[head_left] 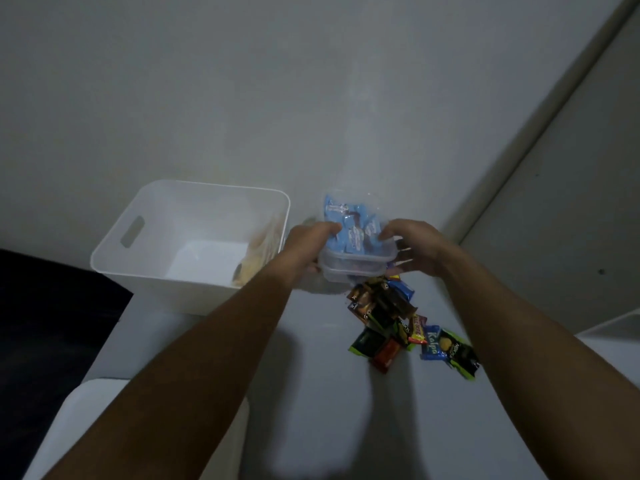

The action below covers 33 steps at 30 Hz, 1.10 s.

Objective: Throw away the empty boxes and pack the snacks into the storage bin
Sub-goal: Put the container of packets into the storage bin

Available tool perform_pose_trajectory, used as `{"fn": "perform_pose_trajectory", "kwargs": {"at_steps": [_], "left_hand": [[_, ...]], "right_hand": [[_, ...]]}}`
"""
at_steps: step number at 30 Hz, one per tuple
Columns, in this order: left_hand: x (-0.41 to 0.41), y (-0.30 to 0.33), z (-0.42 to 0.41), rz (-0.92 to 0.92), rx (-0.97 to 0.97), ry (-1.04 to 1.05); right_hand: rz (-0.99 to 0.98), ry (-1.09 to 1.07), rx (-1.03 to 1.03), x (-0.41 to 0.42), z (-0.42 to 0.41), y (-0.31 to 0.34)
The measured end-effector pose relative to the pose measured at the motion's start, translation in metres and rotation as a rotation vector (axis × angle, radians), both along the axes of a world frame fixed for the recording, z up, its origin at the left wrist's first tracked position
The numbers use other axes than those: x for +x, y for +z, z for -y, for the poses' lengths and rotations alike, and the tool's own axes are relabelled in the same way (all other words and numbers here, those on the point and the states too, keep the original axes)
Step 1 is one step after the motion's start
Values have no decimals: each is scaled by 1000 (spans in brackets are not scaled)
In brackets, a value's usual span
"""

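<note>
- The left hand (311, 244) grips the left side of a clear tub (356, 258), fingers curled over its rim and thumb side against its wall.
- The right hand (414, 247) holds the tub's right side; its upper fingers press on the contents at the rim, while the lower fingers (401, 265) spread out beside the tub's wall.
- The tub is lifted off the table (311, 375), tilted, and looks like two clear tubs nested one in the other.
- It is filled with blue packets (353, 230), heaped above the rim; a clear lid or flap seems to stand up behind them, though it is too faint to tell.
- The bin (194, 244), white with a slot handle in its left wall, stands on the table just left of the tub, touching the back wall (242, 98).
- Inside the bin, pale yellowish wrapped items (256, 258) lean against its right wall; most of its floor is bare.
- A pile of loose snacks (391, 323) in brown, green, blue and red wrappers lies on the table just below the tub and between the forearms, nearer the right one.
- One blue wrapper (431, 342) in the pile reads "Kalpa".
</note>
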<state>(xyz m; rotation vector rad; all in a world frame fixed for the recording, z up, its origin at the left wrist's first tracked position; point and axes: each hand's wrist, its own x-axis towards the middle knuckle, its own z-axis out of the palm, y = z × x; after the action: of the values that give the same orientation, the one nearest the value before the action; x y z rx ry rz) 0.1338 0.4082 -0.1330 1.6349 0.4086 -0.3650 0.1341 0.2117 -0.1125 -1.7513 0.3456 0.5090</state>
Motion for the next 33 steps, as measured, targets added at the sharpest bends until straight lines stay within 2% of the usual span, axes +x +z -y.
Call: {"fn": "perform_pose_trajectory", "kwargs": {"at_steps": [9,16,24,28,32,33], "left_hand": [[-3,74,-67,64,-4,27],[-3,87,-170,48,87,91],[3,46,-262,-103,177,185],[12,13,-281,-157,288,181],[31,-18,-287,-180,445,65],[37,-28,-288,-185,435,113]], "right_hand": [[141,145,12,13,-57,73],[58,265,67,37,-154,79],[-85,346,35,60,-265,23],[-183,356,-13,70,-298,-22],[-265,361,-12,81,-316,-68],[-279,359,-18,83,-320,-78]]}}
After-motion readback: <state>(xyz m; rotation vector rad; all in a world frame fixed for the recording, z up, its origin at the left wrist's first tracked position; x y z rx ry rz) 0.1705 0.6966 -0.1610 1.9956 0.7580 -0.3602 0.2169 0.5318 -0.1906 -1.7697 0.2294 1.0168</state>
